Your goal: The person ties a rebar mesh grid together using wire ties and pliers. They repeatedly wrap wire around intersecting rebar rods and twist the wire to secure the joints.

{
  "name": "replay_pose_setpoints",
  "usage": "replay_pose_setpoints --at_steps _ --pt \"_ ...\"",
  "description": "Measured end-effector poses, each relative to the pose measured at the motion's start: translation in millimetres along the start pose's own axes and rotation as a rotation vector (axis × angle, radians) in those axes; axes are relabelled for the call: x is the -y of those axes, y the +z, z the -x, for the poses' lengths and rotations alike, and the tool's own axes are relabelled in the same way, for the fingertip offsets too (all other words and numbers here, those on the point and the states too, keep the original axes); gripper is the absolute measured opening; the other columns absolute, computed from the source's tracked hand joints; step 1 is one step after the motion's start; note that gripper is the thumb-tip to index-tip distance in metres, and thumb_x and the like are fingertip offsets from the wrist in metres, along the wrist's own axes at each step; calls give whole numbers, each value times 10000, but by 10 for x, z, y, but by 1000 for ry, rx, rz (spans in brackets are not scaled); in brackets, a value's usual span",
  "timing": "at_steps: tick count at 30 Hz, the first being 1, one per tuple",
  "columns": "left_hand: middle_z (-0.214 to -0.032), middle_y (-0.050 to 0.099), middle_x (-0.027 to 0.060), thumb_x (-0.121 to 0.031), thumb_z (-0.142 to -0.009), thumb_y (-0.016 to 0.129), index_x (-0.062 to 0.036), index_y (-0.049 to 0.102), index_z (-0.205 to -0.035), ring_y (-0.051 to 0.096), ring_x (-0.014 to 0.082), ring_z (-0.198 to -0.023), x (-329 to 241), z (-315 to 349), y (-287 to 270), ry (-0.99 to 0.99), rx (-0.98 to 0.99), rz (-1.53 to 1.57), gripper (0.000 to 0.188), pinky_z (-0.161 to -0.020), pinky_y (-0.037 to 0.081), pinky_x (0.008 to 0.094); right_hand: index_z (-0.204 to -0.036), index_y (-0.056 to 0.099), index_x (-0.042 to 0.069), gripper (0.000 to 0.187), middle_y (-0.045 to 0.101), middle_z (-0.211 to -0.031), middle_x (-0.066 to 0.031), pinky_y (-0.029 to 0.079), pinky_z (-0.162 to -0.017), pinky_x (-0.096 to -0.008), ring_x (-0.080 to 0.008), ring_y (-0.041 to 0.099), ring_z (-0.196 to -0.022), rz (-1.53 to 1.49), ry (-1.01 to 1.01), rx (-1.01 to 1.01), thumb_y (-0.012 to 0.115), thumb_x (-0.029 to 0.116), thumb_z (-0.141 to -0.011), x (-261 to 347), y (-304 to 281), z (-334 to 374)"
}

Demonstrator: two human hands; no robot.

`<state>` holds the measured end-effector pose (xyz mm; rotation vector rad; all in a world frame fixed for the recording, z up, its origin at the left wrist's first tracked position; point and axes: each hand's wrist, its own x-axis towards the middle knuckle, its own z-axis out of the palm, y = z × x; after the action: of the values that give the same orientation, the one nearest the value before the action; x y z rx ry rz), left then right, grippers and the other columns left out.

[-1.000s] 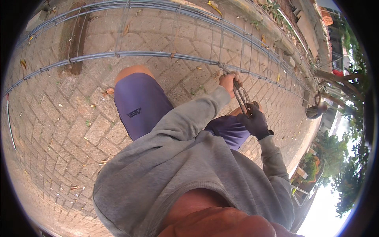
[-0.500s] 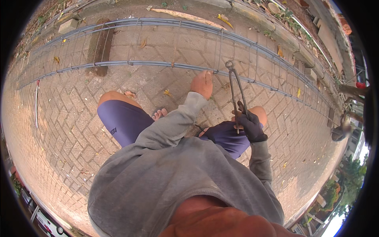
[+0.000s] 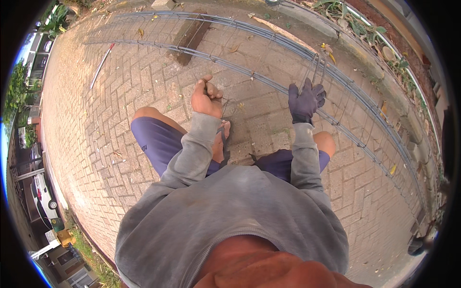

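Note:
My bare left hand (image 3: 207, 98) is raised above the paving near my left foot, its fingers curled closed. Thin dark wire (image 3: 224, 100) pokes out beside the fingers. On my right hand (image 3: 306, 100) is a dark glove; it is held over the near bars of a long steel rebar cage (image 3: 269, 82). That hand grips long-handled pincers (image 3: 315, 69), which reach toward the cage's far bars and look blurred. Thin square wire ties join the cage's near and far bars.
A wooden block (image 3: 189, 38) props up the cage's left part. On the paving at the left lies a thin rod with a red end (image 3: 102, 66). A stone kerb (image 3: 307, 21) with plants runs behind the cage. My bent knees flank the work area.
The view has swung to the right. My left hand has drawn back from the near bars, its fingers now curled upward. My right hand has reached forward to the cage with the pincers.

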<state>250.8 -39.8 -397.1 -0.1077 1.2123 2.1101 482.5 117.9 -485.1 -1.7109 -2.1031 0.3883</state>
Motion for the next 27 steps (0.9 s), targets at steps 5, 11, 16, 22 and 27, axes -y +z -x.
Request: replay_pose_setpoints --at_steps 5,11,16,22,27 --pt "-653 408 25 -182 -1081 389 -29 521 -1095 359 150 -605 101 80 -23 23 -57 385 203 -668 364 347 -1568 331 -35 762 657 -1237 -181 580 -871 -358 -261 701 -1024 -1520 131 851 727 190 -957 797 -3 680" --pt "-651 453 42 -179 -1057 396 -38 546 -1071 393 177 -607 -47 45 44 66 -83 448 205 -701 396 398 -1571 308 -75 750 710 -1069 -111 553 -782 -294 -164 678 -893 -1686 200 1009 689 104 -950 1098 18 655" --pt "-646 470 49 -95 -933 457 -38 575 -1020 411 184 -608 -533 -377 55 52 41 399 157 -696 414 400 -1536 346 -122 738 702 -1011 -98 535 -744 -277 -139 663 -865 -1172 -117 1004 701 130 -939 1253 -178 9" --pt "-629 445 53 -55 -854 517 -20 581 -997 392 182 -600 -507 -669 -298 -18 139 534 161 -689 391 386 -1603 226 -40 834 667 -1236 -178 592 -773 -329 -201 698 -915 -1449 54 982 705 212 -969 1706 28 29" --pt "-605 399 31 3 -832 504 -53 550 -952 353 166 -560 -591 -1126 -678 -324 97 601 140 -637 393 376 -1546 376 -29 683 683 -1217 -191 592 -728 -361 -223 709 -924 -1014 74 1062 670 172 -964 1943 -14 169"
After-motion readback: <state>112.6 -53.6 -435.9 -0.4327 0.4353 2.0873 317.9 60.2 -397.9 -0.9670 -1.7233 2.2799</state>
